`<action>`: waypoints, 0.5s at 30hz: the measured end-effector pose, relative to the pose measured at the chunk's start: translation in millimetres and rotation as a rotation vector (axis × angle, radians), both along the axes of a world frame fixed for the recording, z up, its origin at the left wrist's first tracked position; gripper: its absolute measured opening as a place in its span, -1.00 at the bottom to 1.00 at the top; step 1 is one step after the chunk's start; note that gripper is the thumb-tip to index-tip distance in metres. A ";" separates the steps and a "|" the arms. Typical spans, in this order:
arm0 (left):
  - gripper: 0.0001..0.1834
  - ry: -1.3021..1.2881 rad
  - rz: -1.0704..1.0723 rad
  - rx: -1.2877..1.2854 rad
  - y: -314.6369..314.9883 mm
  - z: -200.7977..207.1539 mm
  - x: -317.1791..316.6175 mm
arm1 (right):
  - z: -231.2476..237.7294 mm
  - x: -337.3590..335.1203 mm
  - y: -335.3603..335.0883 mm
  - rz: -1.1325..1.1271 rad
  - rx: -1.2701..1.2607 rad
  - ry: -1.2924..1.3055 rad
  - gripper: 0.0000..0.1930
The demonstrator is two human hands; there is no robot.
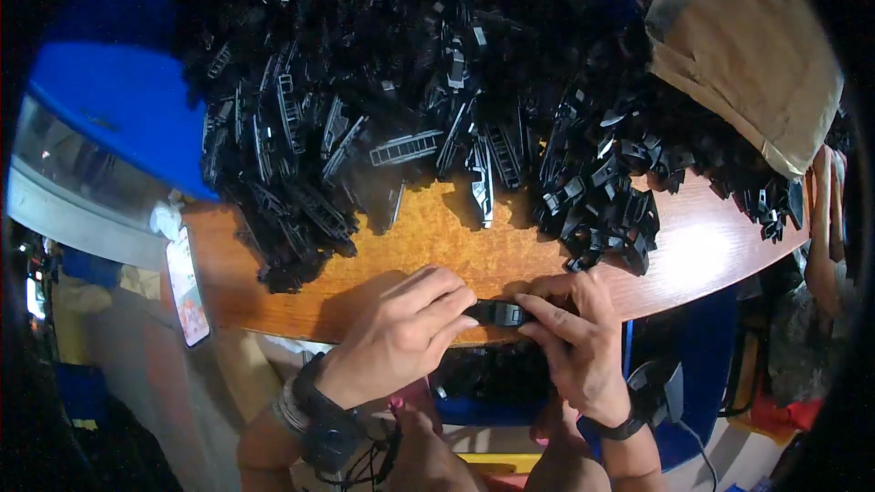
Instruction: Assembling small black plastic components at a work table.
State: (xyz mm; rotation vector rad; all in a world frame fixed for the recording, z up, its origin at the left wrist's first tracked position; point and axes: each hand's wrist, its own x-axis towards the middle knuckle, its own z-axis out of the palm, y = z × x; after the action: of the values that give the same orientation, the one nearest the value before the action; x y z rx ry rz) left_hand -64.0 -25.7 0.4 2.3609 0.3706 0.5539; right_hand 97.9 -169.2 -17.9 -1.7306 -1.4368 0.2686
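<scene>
Between my two hands, over the near edge of the wooden table (428, 228), is a small black plastic part (499, 312) with a squarish raised middle. My left hand (410, 323) pinches its left end with thumb and fingers. At its right end, my right hand (574, 333) grips with thumb and forefinger, other fingers curled. The fingertips cover both ends of the part. Just beyond my hands lies a large heap of black plastic parts (406, 148), many long and ladder-like. Smaller blocky black pieces (606, 210) are gathered to the right.
A phone (188, 292) with a lit screen leans at the table's left edge. Brown paper (747, 55) covers part of the heap at the far right. Blue sheeting (118, 114) lies at the left. Below the table edge, a blue container (492, 412) holds dark pieces.
</scene>
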 end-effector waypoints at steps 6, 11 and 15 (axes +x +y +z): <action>-0.69 -0.006 -0.062 -0.038 14.7 8.2 5.4 | 4.7 0.3 -16.3 0.233 0.003 0.036 -0.66; -0.65 0.091 0.353 0.199 36.3 3.7 47.5 | 16.9 6.5 -13.4 -0.042 0.026 -0.018 -0.74; -0.67 0.128 0.387 0.283 41.1 2.4 66.1 | 18.6 34.1 0.4 -0.315 -0.008 -0.394 -0.75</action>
State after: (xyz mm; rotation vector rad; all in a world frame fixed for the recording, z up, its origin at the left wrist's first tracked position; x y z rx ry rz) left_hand 2.0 15.4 2.8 2.6190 0.8699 0.6695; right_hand 132.0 -168.9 0.7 -2.0624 -1.3997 -0.2498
